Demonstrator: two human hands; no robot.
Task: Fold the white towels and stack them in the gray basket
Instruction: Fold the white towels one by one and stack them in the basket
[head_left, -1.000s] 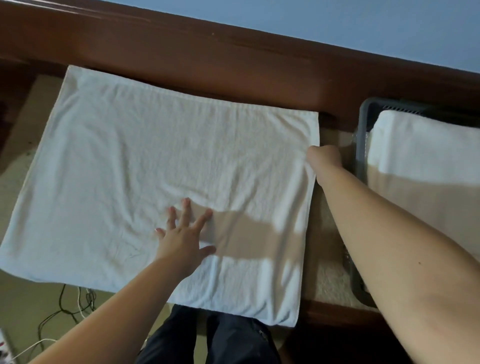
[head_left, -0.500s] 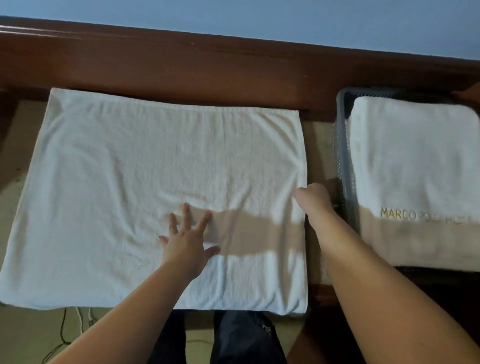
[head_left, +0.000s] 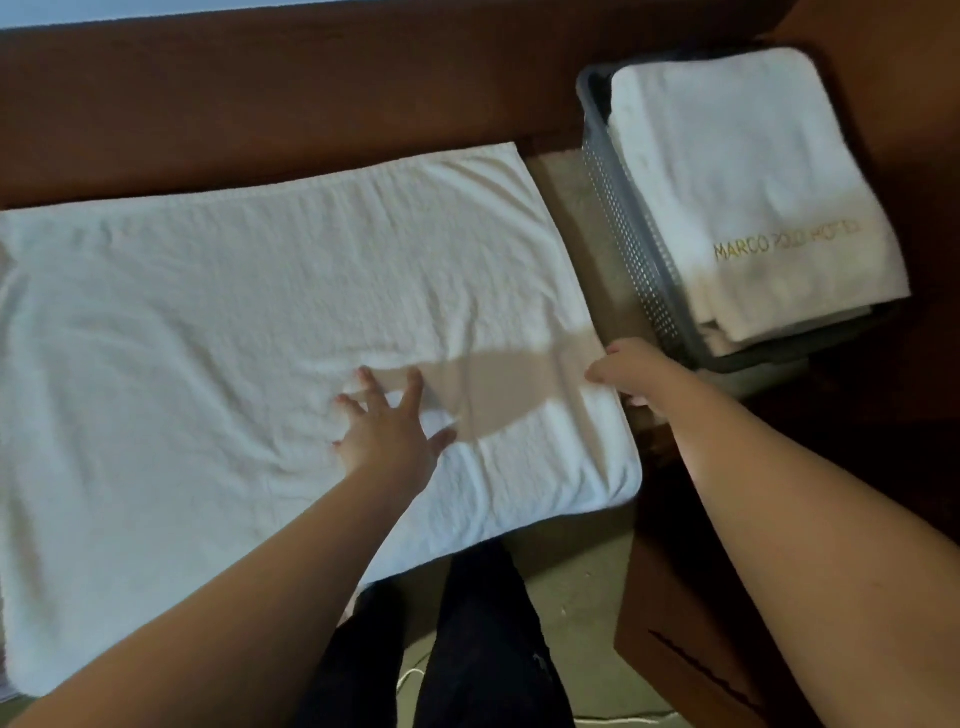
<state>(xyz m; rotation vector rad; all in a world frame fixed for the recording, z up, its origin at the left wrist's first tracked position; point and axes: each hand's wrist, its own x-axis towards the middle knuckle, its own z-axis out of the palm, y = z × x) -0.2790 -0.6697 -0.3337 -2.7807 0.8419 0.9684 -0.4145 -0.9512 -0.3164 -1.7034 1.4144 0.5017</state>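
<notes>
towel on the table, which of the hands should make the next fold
Right, probably. The right hand already grips the right edge of the towel and could carry it over, while the left hand lies flat mid-towel, anchoring it.

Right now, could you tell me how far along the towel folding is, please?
Done: folded towels already sit stacked in the gray basket. In hand: one white towel lies spread flat, the left hand pressing its middle, the right hand gripping its right edge. Left: fold it and add it to the stack.
</notes>
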